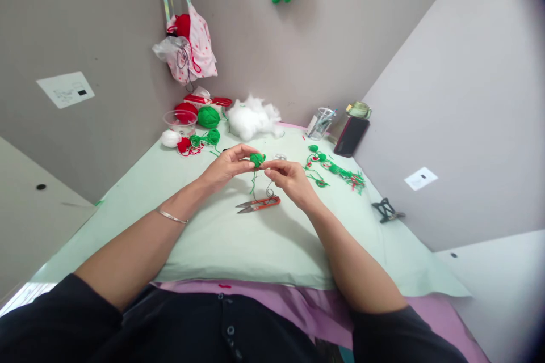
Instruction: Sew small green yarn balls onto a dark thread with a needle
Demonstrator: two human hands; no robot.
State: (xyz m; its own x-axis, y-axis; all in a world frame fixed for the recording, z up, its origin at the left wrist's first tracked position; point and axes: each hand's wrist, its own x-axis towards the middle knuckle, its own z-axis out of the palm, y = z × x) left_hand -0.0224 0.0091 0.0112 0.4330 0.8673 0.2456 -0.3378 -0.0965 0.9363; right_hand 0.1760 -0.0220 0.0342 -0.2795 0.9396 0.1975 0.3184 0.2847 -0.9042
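Between the thumb and fingers of my left hand is a small green crocheted piece, held above the pale green cloth. Close against its right side, my right hand pinches with thumb and forefinger; what lies in that pinch is too small to make out. Green yarn ends dangle below the piece. A dark thread hangs from near my right fingers down to the thread snips, which have orange handles and lie on the cloth with blades pointing left.
White stuffing sits at the back, with a green yarn ball and a clear tub to its left. Rightward are crocheted green pieces, a plastic cup, a phone and a black claw clip. Walls enclose three sides.
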